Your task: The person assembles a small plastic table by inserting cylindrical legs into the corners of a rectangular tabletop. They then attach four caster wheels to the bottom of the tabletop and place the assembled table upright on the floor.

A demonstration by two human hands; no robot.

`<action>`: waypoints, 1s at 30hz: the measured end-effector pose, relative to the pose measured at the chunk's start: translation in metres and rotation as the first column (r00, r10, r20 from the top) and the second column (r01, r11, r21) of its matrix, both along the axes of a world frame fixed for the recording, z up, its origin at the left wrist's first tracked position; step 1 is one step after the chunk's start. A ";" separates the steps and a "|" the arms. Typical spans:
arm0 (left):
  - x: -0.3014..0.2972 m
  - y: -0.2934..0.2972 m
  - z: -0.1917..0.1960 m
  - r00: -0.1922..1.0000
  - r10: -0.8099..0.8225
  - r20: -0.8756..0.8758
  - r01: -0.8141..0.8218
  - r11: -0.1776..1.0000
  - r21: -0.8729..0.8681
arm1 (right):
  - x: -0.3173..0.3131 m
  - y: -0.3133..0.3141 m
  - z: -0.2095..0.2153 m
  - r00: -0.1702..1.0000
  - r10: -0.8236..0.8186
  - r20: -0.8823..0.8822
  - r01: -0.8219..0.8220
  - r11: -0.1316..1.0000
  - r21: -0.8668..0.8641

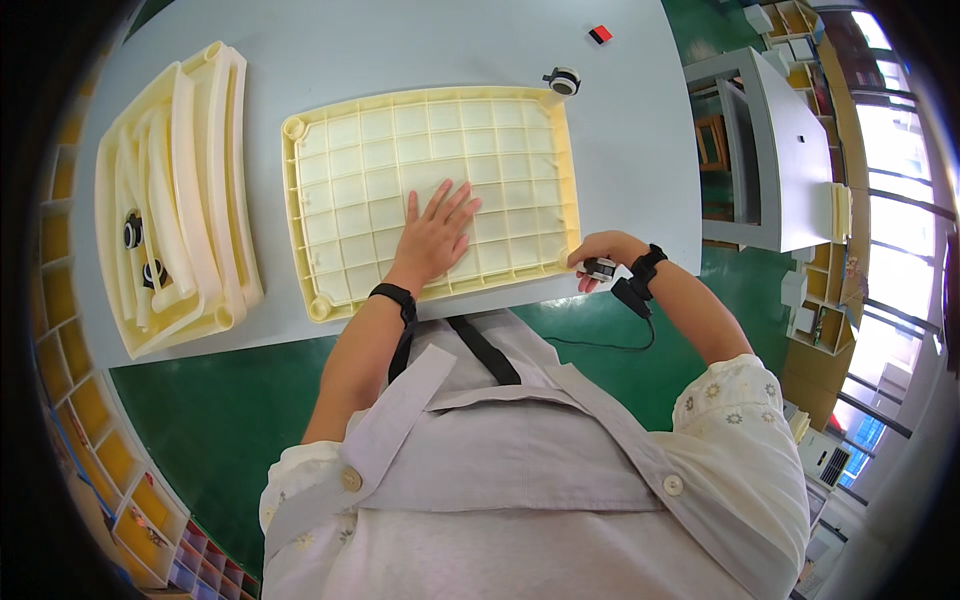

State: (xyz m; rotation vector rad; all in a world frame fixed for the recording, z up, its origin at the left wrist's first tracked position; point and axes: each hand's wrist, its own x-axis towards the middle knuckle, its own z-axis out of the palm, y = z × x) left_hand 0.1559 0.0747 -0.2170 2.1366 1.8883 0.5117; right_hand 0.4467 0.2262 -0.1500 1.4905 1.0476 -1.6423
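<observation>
A cream plastic tray-like panel (355,190) with a ribbed grid lies on the table in front of me. My left hand (432,238) rests flat on its grid near the front middle, fingers spread. At the panel's near right corner, my right hand (603,255) is closed on a black-and-white caster wheel (599,269). Whether that caster touches the corner socket is hidden by my fingers. Another caster wheel (565,81) sits at the far right corner. The two left corners show bare round sockets.
More cream plastic parts (215,180) are stacked at the table's left, with two casters (133,232) among them. A small red-and-black block (600,35) lies at the far right of the grey table (640,150). A grey cabinet (790,150) stands beyond the table's right edge.
</observation>
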 end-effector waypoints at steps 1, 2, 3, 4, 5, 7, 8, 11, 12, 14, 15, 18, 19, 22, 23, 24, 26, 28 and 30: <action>0.001 0.000 -0.001 1.000 -0.001 0.003 0.001 1.000 0.002 | -0.014 0.001 0.006 0.992 0.111 0.065 -0.112 0.994 0.006; 0.001 0.000 -0.002 1.000 0.000 0.009 0.000 1.000 -0.012 | -0.024 0.001 0.008 0.967 0.219 0.129 -0.222 0.975 0.005; 0.002 0.000 -0.003 1.000 0.000 0.015 0.000 1.000 -0.024 | -0.024 0.000 0.002 0.943 0.294 0.155 -0.297 0.955 -0.003; 0.001 0.001 -0.003 1.000 0.006 0.020 -0.005 0.999 -0.033 | -0.024 0.001 -0.007 0.911 0.371 0.180 -0.375 0.927 -0.008; 0.001 0.001 -0.004 1.000 0.007 0.027 -0.006 0.999 -0.032 | -0.025 0.000 -0.016 0.875 0.440 0.203 -0.446 0.895 -0.018; 0.002 0.000 -0.006 0.999 0.012 0.041 -0.011 0.999 -0.030 | -0.041 -0.003 -0.026 0.633 0.682 0.367 -0.698 0.708 -0.111; 0.001 0.000 -0.007 0.999 0.016 0.044 -0.015 0.999 -0.029 | -0.052 -0.009 -0.019 0.519 0.756 0.400 -0.785 0.606 -0.128; 0.001 -0.001 -0.007 0.998 0.015 0.057 -0.014 1.000 -0.016 | -0.056 -0.018 -0.025 0.244 0.858 0.452 -0.918 0.355 -0.177; 0.000 -0.001 -0.007 0.998 0.013 0.062 -0.013 1.000 -0.003 | -0.053 -0.018 -0.027 0.223 0.861 0.457 -0.931 0.327 -0.161; 0.000 -0.001 -0.008 0.998 0.014 0.066 -0.015 1.000 0.005 | -0.051 -0.020 -0.029 0.183 0.864 0.468 -0.954 0.271 -0.127; 0.000 -0.001 -0.009 0.998 0.016 0.068 -0.016 1.000 0.002 | -0.049 -0.022 -0.030 0.166 0.864 0.475 -0.963 0.245 -0.110; -0.001 -0.001 -0.010 0.997 0.016 0.072 -0.016 1.000 -0.006 | -0.049 -0.029 -0.022 0.090 0.853 0.514 -0.995 0.104 0.002; -0.001 -0.001 -0.010 0.997 0.016 0.076 -0.016 1.000 -0.009 | -0.049 -0.033 -0.019 0.061 0.845 0.531 -0.998 0.044 0.045; -0.001 0.000 -0.012 0.997 0.013 0.078 -0.013 1.000 0.002 | -0.049 -0.042 -0.018 0.038 0.805 0.592 -0.998 0.001 0.062; -0.002 0.001 -0.012 0.997 0.012 0.076 -0.012 1.000 0.002 | -0.049 -0.044 -0.018 0.023 0.800 0.600 -0.999 -0.011 0.052; -0.002 0.000 -0.011 0.997 0.010 0.074 -0.010 1.000 0.003 | -0.051 -0.046 -0.019 0.008 0.794 0.608 -0.999 -0.022 0.041; -0.002 0.000 -0.010 0.997 0.005 0.072 -0.005 1.000 0.007 | -0.052 -0.051 -0.020 -0.028 0.776 0.630 -0.998 -0.053 0.021; -0.003 0.000 -0.009 0.998 0.001 0.070 -0.002 1.000 0.012 | -0.056 -0.058 -0.020 -0.069 0.750 0.657 -0.996 -0.094 0.003; -0.003 0.000 -0.009 0.998 0.000 0.059 -0.001 1.000 0.020 | -0.061 -0.071 -0.017 -0.298 0.725 0.621 -0.940 -0.337 -0.059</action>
